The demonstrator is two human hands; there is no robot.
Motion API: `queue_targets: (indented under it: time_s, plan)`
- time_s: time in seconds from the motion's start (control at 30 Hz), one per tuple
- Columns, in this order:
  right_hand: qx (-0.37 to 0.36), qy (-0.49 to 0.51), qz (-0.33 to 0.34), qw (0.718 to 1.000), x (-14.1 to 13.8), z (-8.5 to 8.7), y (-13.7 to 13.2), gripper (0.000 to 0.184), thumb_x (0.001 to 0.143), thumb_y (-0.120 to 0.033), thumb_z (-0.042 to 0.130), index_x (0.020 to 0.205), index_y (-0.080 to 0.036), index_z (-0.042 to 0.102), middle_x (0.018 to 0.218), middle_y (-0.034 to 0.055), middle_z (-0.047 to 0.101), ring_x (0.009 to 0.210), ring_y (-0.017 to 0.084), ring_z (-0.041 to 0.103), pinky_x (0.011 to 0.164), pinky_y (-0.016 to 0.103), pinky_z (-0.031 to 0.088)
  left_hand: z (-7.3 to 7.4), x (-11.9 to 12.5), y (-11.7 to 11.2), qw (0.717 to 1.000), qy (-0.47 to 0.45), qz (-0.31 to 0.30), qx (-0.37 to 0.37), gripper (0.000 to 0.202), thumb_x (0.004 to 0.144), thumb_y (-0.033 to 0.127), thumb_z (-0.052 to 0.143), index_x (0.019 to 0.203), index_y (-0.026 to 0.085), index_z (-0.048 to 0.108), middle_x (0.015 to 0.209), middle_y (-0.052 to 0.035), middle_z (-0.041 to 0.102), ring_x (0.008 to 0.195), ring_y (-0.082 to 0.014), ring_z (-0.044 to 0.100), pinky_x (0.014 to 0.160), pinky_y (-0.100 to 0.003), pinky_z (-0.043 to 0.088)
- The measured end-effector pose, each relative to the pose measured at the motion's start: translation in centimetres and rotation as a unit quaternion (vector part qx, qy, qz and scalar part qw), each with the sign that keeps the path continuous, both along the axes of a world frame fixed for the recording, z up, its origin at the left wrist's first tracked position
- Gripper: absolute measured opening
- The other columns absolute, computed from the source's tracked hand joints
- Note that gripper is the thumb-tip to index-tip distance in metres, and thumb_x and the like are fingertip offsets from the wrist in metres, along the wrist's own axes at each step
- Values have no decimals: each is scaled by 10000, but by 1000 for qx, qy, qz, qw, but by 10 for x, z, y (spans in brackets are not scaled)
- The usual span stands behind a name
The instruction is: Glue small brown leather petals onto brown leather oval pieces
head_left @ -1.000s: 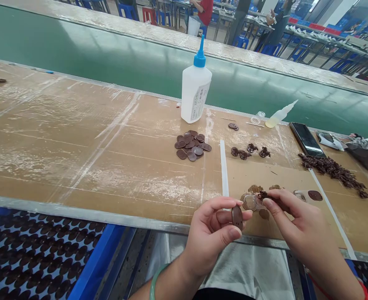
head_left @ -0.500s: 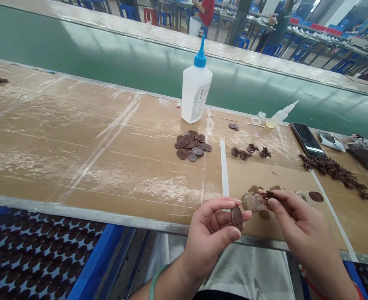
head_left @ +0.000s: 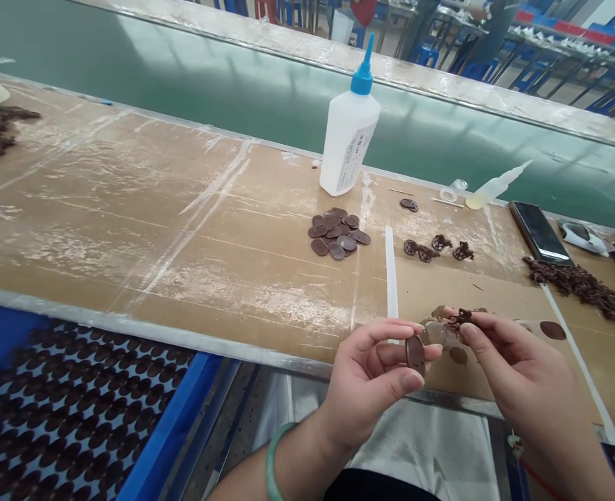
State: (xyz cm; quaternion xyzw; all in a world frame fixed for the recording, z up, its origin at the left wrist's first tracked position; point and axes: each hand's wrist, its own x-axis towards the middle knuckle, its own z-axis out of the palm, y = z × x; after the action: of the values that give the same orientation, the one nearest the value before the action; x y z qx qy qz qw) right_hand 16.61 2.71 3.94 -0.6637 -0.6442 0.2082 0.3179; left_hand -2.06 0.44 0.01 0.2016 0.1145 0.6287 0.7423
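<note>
My left hand (head_left: 373, 376) is closed on a brown oval disc (head_left: 414, 355) with small holes near its lower end, held on edge by the fingers and thumb. Just to the right, my right hand (head_left: 516, 362) pinches a small dark brown figurine (head_left: 461, 319) between thumb and fingertips. The two pieces are apart, over a clear round dish (head_left: 435, 332) that the fingers partly hide. A loose brown oval disc (head_left: 552, 330) lies right of my right hand. Beyond my left hand is a pile of oval discs (head_left: 337, 233).
A white bottle (head_left: 349, 142) with a blue nozzle stands at the back. Several wheeled brown pieces (head_left: 427, 252), a small dropper bottle (head_left: 495, 186), a phone (head_left: 541, 233) and a heap of brown parts (head_left: 581, 289) lie rightward. A blue tray (head_left: 182, 400) of discs sits lower left.
The view has shifted, so the table things appear further right and most slightly higher. Both hands keep their hold on the disc and the figurine, with little change between them.
</note>
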Motion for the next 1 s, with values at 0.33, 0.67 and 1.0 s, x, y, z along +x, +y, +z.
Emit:
queue_targets:
  time_s: [0.33, 0.67, 1.0]
  plan:
    - [22, -36, 9, 999, 0, -3, -4, 190, 936, -435, 610, 1007, -286, 703, 971, -44, 734, 807, 132, 694, 686, 139, 549, 1, 1, 0, 1000, 0, 8, -7, 325, 796, 111, 831, 1079, 236, 731, 1154, -19, 657, 1029, -205, 705, 832, -195, 582]
    - [-2, 58, -43, 997, -4, -1, -5, 272, 918, -476, 640, 1099, -287, 713, 1131, 4, 709, 1025, 214, 676, 820, 237, 584, 0, 1, -1, 1000, 7, -3, 2, 314, 843, 136, 800, 1121, 251, 711, 1043, -14, 714, 1000, -176, 715, 839, -176, 574]
    - [-149, 515, 75, 841, -13, 34, -16, 265, 995, -387, 533, 1053, -264, 761, 1245, 98, 657, 1188, 291, 598, 1000, 457, 521, 14, 12, -1, 996, 73, 17, 39, 376, 789, 127, 837, 1119, 276, 734, 1198, -27, 629, 963, -206, 723, 810, -189, 602]
